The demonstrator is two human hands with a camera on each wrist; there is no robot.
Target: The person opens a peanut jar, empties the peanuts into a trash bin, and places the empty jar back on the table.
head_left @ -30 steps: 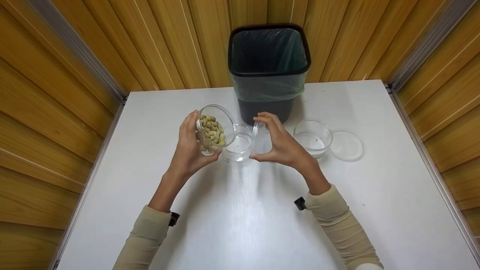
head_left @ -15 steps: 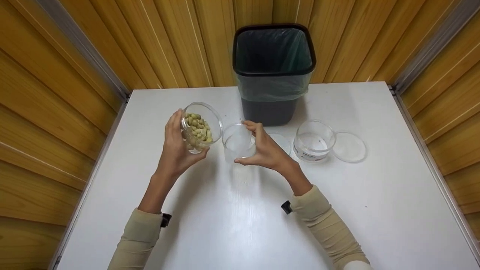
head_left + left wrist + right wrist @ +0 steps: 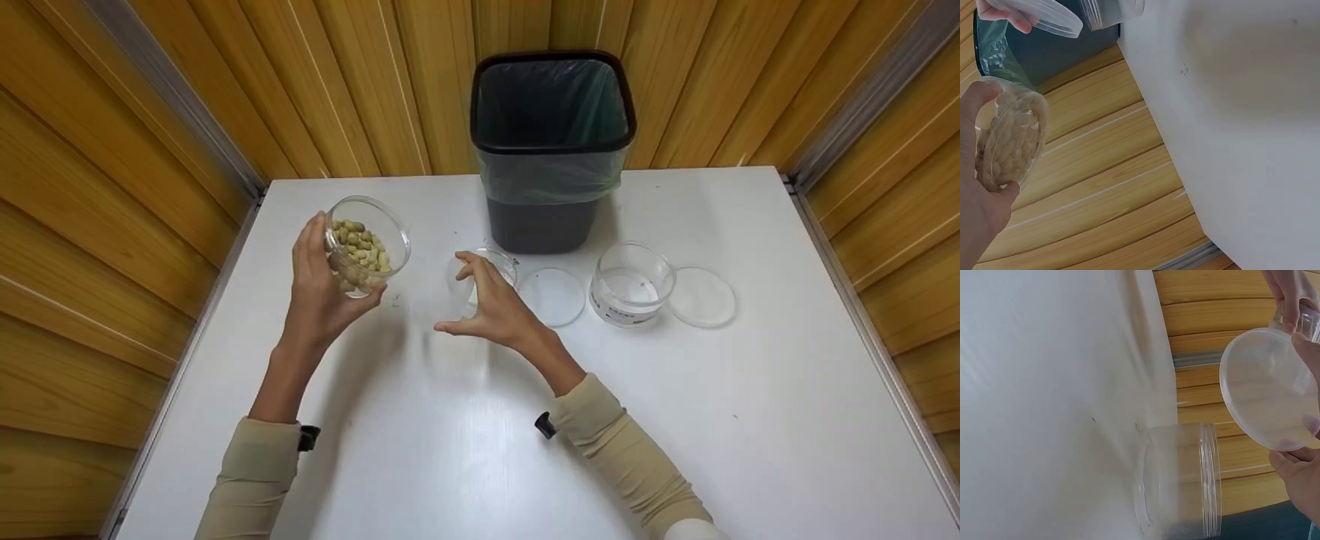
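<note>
My left hand [image 3: 315, 296] grips a clear plastic jar [image 3: 388, 225], tilted with its open mouth toward the right. Pale yellow-green nuts [image 3: 360, 249] lie inside it; their exact kind is hard to tell. Thumb and fingers of my right hand [image 3: 501, 306] hold a round translucent lid [image 3: 1264, 391] on edge, apart from the nut jar. Just behind the right hand, a second clear jar [image 3: 1179, 481] stands uncovered on the table, partly hidden by that hand in the head view.
A third clear jar [image 3: 631, 306], with print low on its side, stands open between two flat lids, the left lid [image 3: 553, 298] and the right lid [image 3: 703, 298]. At the back is a dark lined bin [image 3: 541, 225]. Small crumbs [image 3: 395, 301] dot the white table [image 3: 450, 450].
Both hands have moved left, carrying the nut jar and the lid. The right hand has passed in front of the middle jar, and a lid behind it on the table is now uncovered.
</note>
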